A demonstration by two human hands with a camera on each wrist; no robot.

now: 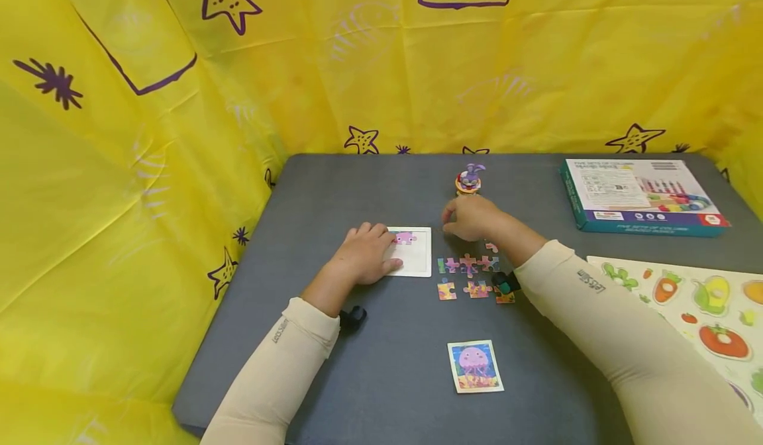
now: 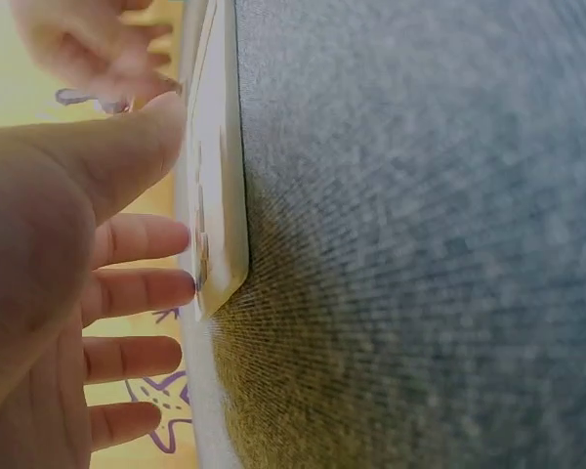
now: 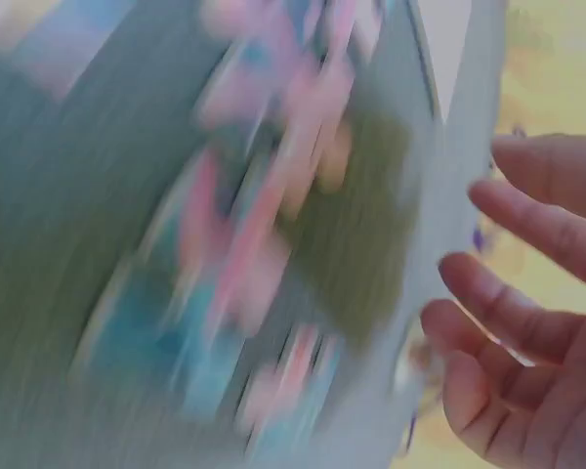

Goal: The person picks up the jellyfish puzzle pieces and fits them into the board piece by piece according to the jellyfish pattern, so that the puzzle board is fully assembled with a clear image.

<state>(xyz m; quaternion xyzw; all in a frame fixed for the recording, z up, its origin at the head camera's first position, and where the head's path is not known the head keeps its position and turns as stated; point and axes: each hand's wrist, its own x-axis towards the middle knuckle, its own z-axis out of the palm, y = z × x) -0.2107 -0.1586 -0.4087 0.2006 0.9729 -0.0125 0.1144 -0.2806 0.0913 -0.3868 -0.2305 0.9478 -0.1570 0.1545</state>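
My left hand (image 1: 366,253) rests on the left side of a white puzzle tray (image 1: 417,266), fingers extended. Joined pink-and-blue jigsaw pieces (image 1: 406,238) lie along the tray's top, partly hidden by that hand. To the right, my right hand (image 1: 471,218) hovers above the table with fingers loosely bent. The right wrist view shows its fingers (image 3: 513,313) apart, holding nothing visible. Below it lie rows of loose jigsaw pieces (image 1: 468,264), some covered by the right wrist; they are blurred in the right wrist view. A jellyfish picture card (image 1: 475,365) lies nearer the front.
Behind the right hand stands a small purple toy figure (image 1: 470,179). A boxed set (image 1: 644,197) lies at the back right, with a vegetable-picture board (image 1: 718,306) in front of it, partly under the right arm. Yellow cloth (image 1: 357,67) hangs behind and left of the grey table (image 1: 393,359).
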